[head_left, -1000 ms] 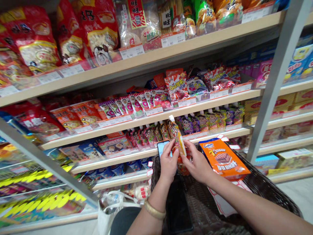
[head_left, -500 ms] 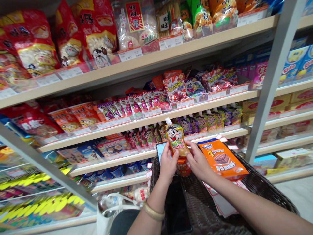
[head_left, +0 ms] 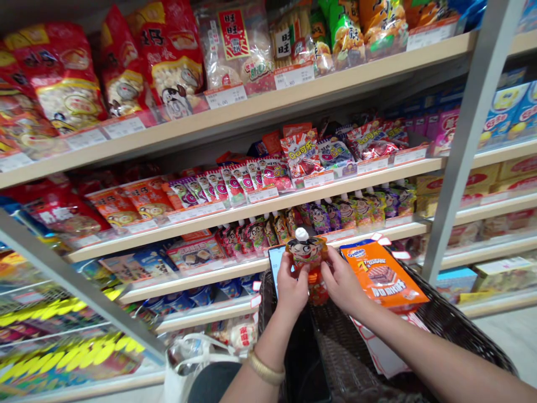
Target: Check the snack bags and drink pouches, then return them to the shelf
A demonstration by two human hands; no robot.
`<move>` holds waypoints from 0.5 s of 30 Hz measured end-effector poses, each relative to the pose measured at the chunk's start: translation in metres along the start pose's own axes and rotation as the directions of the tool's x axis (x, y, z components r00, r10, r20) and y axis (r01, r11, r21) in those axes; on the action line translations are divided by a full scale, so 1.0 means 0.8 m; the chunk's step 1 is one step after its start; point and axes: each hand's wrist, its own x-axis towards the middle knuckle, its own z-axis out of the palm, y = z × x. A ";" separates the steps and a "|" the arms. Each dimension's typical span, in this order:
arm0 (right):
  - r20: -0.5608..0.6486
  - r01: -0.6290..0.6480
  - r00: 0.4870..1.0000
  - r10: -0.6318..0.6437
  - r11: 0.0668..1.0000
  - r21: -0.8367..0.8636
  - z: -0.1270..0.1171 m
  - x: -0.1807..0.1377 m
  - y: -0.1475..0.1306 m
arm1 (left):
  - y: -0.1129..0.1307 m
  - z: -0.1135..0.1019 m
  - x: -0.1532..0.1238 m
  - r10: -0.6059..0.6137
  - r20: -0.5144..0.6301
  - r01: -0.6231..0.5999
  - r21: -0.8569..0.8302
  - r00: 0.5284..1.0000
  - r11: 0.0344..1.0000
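A jelly drink pouch [head_left: 305, 253] with a white cap and a winking cartoon face is held between both my hands over a dark wicker basket [head_left: 348, 352]. My left hand [head_left: 292, 286] grips its left side with the thumb on the front. The fingers of my right hand [head_left: 340, 280] close on its right edge. The pouch is tipped, its cap toward me, so its lower part is foreshortened. Right below it shows a red-orange package [head_left: 318, 288], partly covered by my hands. A phone with a lit screen [head_left: 276, 262] stands partly behind my left hand.
An orange Ovaltine bag [head_left: 382, 274] lies at the basket's right, over white red-edged cards [head_left: 384, 347]. A black flat object [head_left: 308, 358] lies at left in the basket. Shelves ahead hold similar pouches [head_left: 361, 208] and snack bags [head_left: 168, 61]. A white tote bag [head_left: 178, 366] sits lower left.
The pouch has gone from nearly upright to tipped, its cap coming down and toward me. Both hands stay on it in almost the same place.
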 end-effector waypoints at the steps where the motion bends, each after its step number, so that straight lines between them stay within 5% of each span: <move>1: 0.000 0.001 1.000 -0.001 1.000 -0.014 -0.001 0.000 -0.001 | -0.001 0.000 0.000 -0.001 -0.001 0.001 0.018 1.000 1.000; 7: -0.003 0.062 0.998 -0.063 0.987 -0.147 -0.006 0.000 -0.001 | -0.001 0.000 -0.002 0.046 0.030 -0.048 0.061 0.998 0.997; 15: -0.158 0.220 0.954 -0.256 0.952 -0.213 -0.012 -0.002 -0.011 | -0.002 -0.001 -0.001 0.062 0.036 -0.064 0.067 0.997 0.996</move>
